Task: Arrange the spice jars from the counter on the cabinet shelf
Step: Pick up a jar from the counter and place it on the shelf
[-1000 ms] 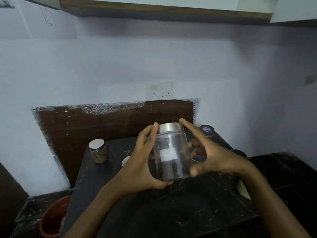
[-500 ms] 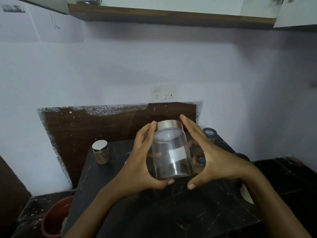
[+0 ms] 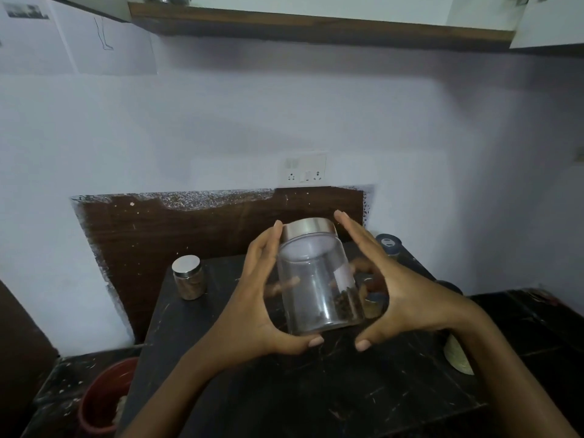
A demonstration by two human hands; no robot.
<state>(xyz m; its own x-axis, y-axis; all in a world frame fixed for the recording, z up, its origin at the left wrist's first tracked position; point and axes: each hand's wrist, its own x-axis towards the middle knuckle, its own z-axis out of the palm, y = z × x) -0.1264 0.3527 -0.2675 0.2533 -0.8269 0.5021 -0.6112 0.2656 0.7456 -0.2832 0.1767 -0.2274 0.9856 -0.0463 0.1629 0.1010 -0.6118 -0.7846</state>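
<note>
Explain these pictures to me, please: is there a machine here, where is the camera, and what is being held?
There is no machine: a person works with bare hands. The one camera sits on the person's head and looks forward and down, so you see only arms and hands. The left hand and right hand hold a glass jar with a metal lid between them, tilted, above the dark counter; a little dark spice lies in its bottom. On the counter stand a small jar at the left and a blue-lidded jar behind the right hand. The cabinet shelf, where the jars should go, is overhead.
</note>
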